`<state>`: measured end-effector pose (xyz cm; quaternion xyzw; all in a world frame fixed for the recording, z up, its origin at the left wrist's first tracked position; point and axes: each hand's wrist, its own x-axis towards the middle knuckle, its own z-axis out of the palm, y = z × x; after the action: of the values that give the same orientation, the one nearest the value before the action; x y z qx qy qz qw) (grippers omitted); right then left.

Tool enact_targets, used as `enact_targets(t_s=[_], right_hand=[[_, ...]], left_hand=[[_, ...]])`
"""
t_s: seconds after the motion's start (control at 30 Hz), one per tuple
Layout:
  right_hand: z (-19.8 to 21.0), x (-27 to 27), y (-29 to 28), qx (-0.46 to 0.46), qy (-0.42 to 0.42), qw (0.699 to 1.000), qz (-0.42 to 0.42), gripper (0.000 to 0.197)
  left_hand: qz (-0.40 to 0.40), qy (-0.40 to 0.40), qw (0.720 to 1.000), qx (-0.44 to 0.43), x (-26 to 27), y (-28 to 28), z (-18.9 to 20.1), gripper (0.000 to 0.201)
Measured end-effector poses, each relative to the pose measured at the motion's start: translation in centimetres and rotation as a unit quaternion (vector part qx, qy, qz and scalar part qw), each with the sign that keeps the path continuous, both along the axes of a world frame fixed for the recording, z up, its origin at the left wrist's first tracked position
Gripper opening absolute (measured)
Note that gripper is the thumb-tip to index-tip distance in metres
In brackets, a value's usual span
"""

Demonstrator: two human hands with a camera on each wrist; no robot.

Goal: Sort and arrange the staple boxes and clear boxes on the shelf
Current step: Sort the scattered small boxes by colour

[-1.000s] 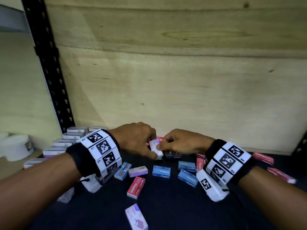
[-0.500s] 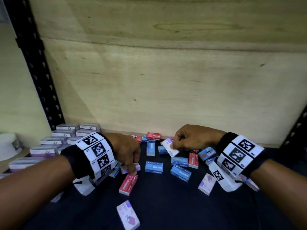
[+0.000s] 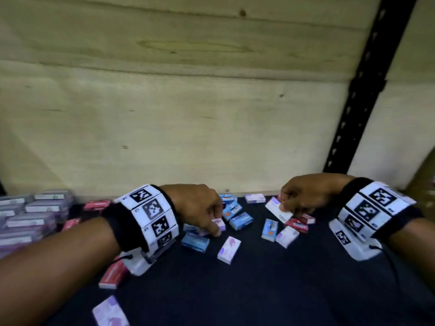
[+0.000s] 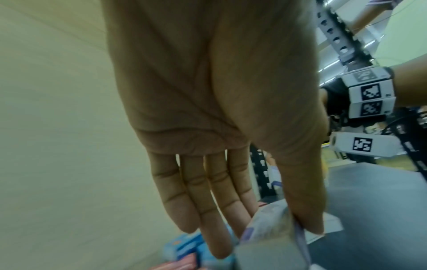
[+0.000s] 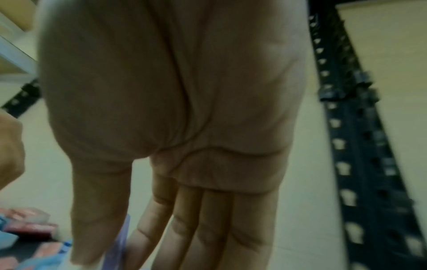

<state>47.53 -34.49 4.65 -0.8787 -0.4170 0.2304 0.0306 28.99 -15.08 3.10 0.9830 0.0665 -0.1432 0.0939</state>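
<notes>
Small staple boxes in blue, red and lilac-white lie scattered on the dark shelf mat point(image 3: 259, 290). My left hand point(image 3: 217, 228) reaches down among them, and its thumb and fingers pinch a lilac-white staple box point(image 3: 220, 222); that same box point(image 4: 270, 228) shows up close in the left wrist view. My right hand point(image 3: 286, 208) holds a second lilac-white box point(image 3: 276, 209) just above the shelf at the back right. In the right wrist view only a lilac edge of that box point(image 5: 120, 243) shows between thumb and fingers. Clear boxes point(image 3: 35, 212) stand grouped at the far left.
Loose boxes between my hands include a blue one point(image 3: 195, 242), a lilac-white one point(image 3: 228, 250) and a red one point(image 3: 297, 224). Another red box point(image 3: 113, 274) lies under my left wrist. A plywood wall closes the back, and a black perforated post point(image 3: 362, 90) rises at the right.
The view has swung right. My left hand has dropped onto the scattered boxes and pinched a lilac-white one. My right hand has carried its box to the right.
</notes>
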Motion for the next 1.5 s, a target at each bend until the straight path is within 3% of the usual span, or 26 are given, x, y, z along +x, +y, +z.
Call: enact_targets(t_s=[0.13,0.27,0.5,0.67,0.83,1.0,1.23,1.5], right_hand=[[-0.3,1.9,-4.7,-0.094,-0.049,0.991,-0.077,0.022],[-0.7,2.3,-7.9,-0.141,-0.037,0.981,-0.130,0.017],[-0.9,2.5,-9.7,-0.173,-0.027,0.975,-0.136,0.010],[-1.7,2.7,-9.7,-0.161,-0.021,0.979,-0.128,0.014],[-2.6,3.5,-9.5,-0.136,-0.034,0.981,-0.131,0.006],[-2.8,4.0,-9.3,-0.134,-0.022,0.982,-0.134,0.009],[-3.0,4.3,-9.6,-0.114,-0.024,0.980,-0.159,0.011],[-2.9,4.0,-8.9,-0.139,-0.038,0.975,-0.169,0.017]], left_hand=[[-0.080,-0.021,0.997,0.001,4.1,-5.9,-1.0,0.036],[-0.132,-0.045,0.990,0.000,7.2,-11.1,-1.8,0.037],[-0.122,-0.052,0.991,0.000,10.3,-15.5,-3.7,0.039],[-0.111,-0.034,0.993,0.011,10.8,-15.7,-4.6,0.046],[-0.120,-0.002,0.993,0.005,10.5,-14.7,-4.1,0.046],[-0.127,-0.016,0.992,0.016,10.4,-14.4,-4.3,0.037],[-0.124,-0.037,0.991,0.017,10.4,-14.3,-4.5,0.040],[-0.097,-0.058,0.991,-0.070,8.0,-12.2,-3.4,0.042]])
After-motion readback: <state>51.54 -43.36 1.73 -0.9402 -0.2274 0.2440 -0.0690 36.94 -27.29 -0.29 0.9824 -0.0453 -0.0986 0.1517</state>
